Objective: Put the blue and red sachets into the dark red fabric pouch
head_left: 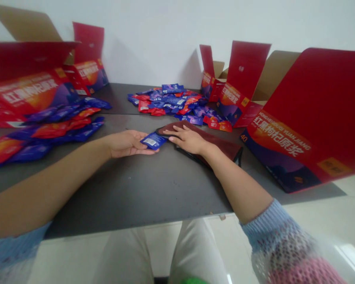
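Observation:
My left hand (130, 143) holds a blue sachet (154, 141) over the middle of the grey table (130, 189), thumb on top and fingers beneath. A white label with a barcode shows on the sachet. Its right end meets the edge of a dark red-brown cloth pouch (220, 146) with black trim. My right hand (189, 139) lies flat on this pouch, fingers apart and pointing left, and covers part of it. Whether the sachet's end goes inside or under the pouch I cannot tell.
Blue and red sachets are heaped (171, 100) at the back middle. More sachets lie in rows (53, 128) at the left. Open red boxes stand at the left (32, 92), the back left (90, 75), the back right (236, 90) and the near right (296, 130).

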`<state>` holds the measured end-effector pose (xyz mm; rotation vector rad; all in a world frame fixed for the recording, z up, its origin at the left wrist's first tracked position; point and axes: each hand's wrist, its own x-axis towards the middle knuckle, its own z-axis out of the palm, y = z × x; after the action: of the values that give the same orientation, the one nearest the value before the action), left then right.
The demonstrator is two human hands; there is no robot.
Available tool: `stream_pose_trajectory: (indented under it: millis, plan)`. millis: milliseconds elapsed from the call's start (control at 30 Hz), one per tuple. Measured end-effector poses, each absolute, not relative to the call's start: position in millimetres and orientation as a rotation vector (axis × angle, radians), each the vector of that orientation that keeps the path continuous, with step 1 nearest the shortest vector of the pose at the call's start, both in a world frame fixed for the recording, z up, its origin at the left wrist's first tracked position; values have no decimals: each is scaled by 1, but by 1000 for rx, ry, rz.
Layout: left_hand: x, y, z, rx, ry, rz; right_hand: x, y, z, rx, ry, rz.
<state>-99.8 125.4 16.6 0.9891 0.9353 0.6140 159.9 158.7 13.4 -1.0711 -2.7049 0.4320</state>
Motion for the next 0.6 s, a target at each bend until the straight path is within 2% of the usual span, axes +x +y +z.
stream_pose_trajectory:
  millis: [100,300,600]
  plan:
    - [-96,125,16,970,964,652,153,143,18,-1022,-2713,407]
    - [-88,122,16,939,987,814,130,120,19,-569,-2704,606]
    - [-98,127,13,940,877,658,154,153,12,-1006,-2665,443]
